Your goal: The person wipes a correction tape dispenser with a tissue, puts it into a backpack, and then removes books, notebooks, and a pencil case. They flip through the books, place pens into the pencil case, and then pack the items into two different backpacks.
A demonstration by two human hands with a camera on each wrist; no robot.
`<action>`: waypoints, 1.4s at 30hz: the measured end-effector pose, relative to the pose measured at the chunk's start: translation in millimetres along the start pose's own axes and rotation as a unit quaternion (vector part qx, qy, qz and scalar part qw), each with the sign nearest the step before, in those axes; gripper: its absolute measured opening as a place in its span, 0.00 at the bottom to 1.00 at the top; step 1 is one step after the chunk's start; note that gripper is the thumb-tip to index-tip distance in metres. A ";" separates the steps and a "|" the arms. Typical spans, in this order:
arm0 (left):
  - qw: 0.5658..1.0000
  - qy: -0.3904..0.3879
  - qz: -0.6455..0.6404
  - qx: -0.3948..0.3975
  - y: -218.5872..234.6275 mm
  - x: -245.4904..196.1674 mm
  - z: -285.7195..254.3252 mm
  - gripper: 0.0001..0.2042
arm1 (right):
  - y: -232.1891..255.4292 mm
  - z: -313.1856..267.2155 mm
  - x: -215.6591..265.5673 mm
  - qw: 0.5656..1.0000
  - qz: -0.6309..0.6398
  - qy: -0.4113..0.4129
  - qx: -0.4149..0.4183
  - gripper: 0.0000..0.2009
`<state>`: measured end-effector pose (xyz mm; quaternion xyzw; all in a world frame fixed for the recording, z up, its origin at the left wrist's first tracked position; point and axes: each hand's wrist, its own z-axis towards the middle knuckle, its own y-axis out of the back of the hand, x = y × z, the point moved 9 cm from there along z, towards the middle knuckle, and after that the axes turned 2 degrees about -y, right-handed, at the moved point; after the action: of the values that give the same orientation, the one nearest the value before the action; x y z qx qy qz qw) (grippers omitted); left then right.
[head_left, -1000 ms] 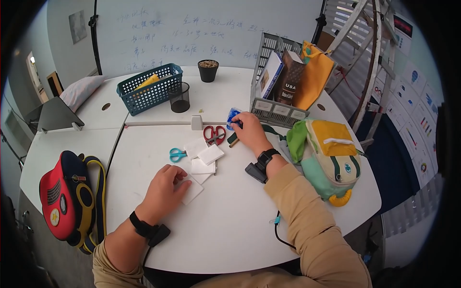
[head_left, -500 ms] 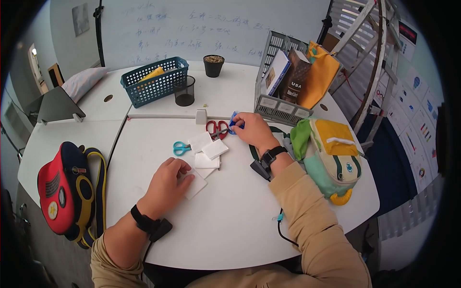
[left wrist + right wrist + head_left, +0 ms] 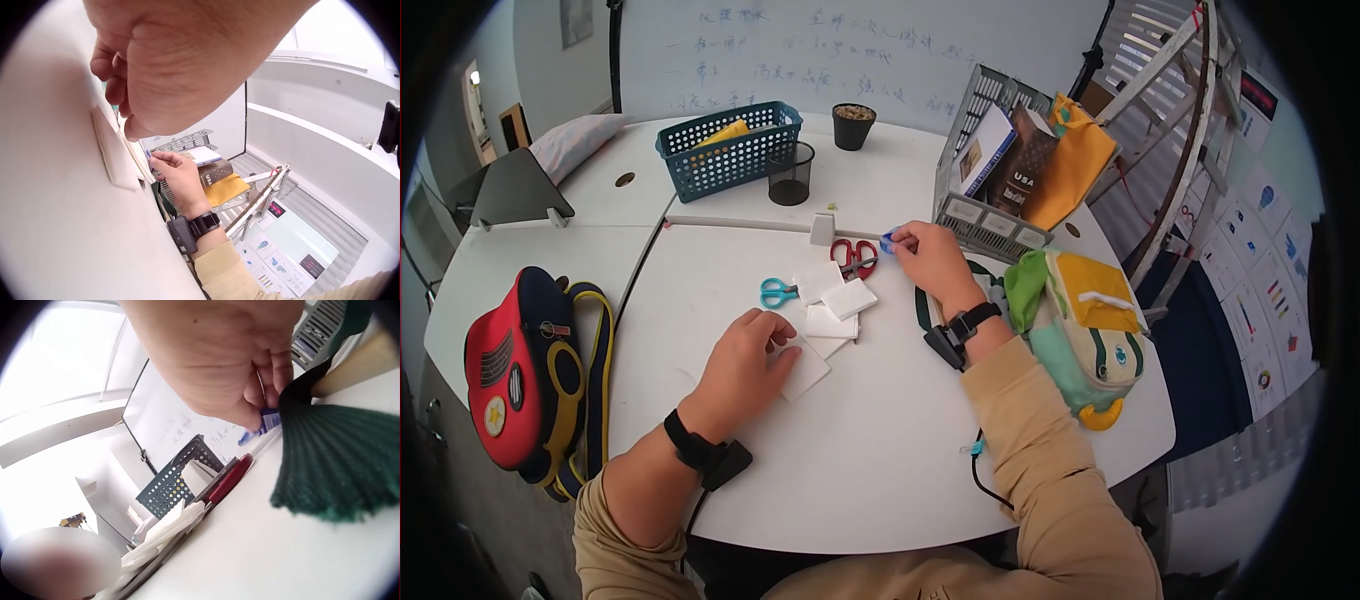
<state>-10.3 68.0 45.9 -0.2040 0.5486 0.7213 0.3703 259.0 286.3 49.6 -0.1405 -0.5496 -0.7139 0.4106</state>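
My right hand (image 3: pixel 935 262) pinches a small blue packet (image 3: pixel 888 241) between thumb and fingertips, low over the table behind the red scissors. In the right wrist view the packet (image 3: pixel 269 422) shows blue and crumpled, partly hidden by the fingers. My left hand (image 3: pixel 745 365) rests loosely curled at the near-left side of a white square piece (image 3: pixel 808 377), its thumb overlapping the edge. Several white flat pieces (image 3: pixel 848 299) lie in a loose pile beyond it. Red-handled scissors (image 3: pixel 855 258) and teal-handled scissors (image 3: pixel 777 292) sit by this pile.
A cream and green backpack (image 3: pixel 1090 335) stands at right, a red bag (image 3: pixel 510 375) at left. Behind are a teal basket (image 3: pixel 720 165), a black mesh cup (image 3: pixel 790 175), a potted plant (image 3: pixel 853 128) and a grey crate (image 3: pixel 990 228) holding books.
My right hand has shifted slightly nearer the red scissors with the blue packet, less of which shows now. The left hand stays beside the white piece. The head view has tilted a little.
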 end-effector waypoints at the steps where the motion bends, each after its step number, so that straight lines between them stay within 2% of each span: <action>1: 1.000 -0.004 0.001 -0.003 1.0 -0.6 0.2 0.11 | 5.4 1.7 7.2 0.999 0.014 0.015 -0.029 0.09; 3: 1.000 -0.021 0.000 -0.019 2.5 -1.7 -0.2 0.14 | 18.3 1.4 23.0 0.995 0.044 0.042 -0.084 0.09; 6: 0.997 -0.048 -0.017 -0.061 7.8 -4.8 -0.8 0.24 | 21.1 -3.3 51.8 0.973 0.225 0.014 -0.044 0.12; 9: 0.990 -0.050 -0.085 -0.097 12.9 -16.5 -0.3 0.37 | 10.1 -41.9 117.2 0.936 0.337 0.000 0.096 0.15; 11: 0.980 -0.058 -0.160 -0.103 14.7 -25.0 -1.4 0.44 | -9.5 -73.2 136.1 0.912 0.378 0.028 0.155 0.15; 12: 0.976 -0.052 -0.194 -0.084 14.7 -30.4 -2.1 0.43 | -11.8 -90.9 144.4 0.930 0.327 0.044 0.164 0.15; 13: 0.978 -0.082 -0.178 -0.072 14.7 -36.6 -2.5 0.42 | -12.6 -106.3 152.7 0.944 0.275 0.060 0.172 0.15; 16: 0.976 -0.181 -0.117 -0.019 9.9 -49.1 -2.3 0.36 | -6.2 -137.6 168.3 0.949 0.208 0.150 0.186 0.15; 19: 0.979 -0.202 -0.031 0.014 1.9 -50.1 -5.6 0.30 | -12.4 -146.3 145.6 0.931 0.275 0.136 0.195 0.16; 22: 0.981 -0.190 -0.038 -0.013 5.4 -50.3 -4.6 0.22 | -35.8 -144.6 114.3 0.856 0.480 0.036 0.187 0.17; 25: 0.979 -0.180 -0.089 -0.026 4.2 -43.4 -0.9 0.20 | -48.1 -146.9 105.2 0.860 0.471 0.018 0.196 0.19; 26: 0.980 -0.161 -0.115 -0.014 0.8 -37.9 0.0 0.19 | -47.9 -147.3 106.6 0.874 0.444 0.044 0.195 0.19; 28: 0.988 -0.129 -0.086 -0.004 -3.2 -30.2 -1.6 0.21 | -43.4 -145.0 109.1 0.898 0.386 0.094 0.188 0.18; 31: 0.992 -0.099 -0.074 -0.008 -5.6 -32.5 0.2 0.22 | -28.1 -142.7 119.3 0.914 0.331 0.176 0.156 0.17; 32: 0.993 -0.091 -0.073 -0.017 -3.8 -33.9 0.1 0.22 | -23.0 -143.8 124.6 0.924 0.304 0.172 0.154 0.15; 38: 0.993 -0.115 -0.009 0.012 -1.2 -38.4 0.4 0.24 | -22.3 -151.7 137.2 0.919 0.275 0.242 0.145 0.15; 42: 0.989 -0.140 -0.049 0.017 -3.7 -47.9 2.2 0.25 | -18.9 -154.7 141.2 0.917 0.255 0.279 0.128 0.15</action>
<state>23.5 55.6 77.8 -0.1213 0.4925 0.7143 0.4821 195.7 87.2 73.8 -0.0170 -0.4452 -0.5187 0.7297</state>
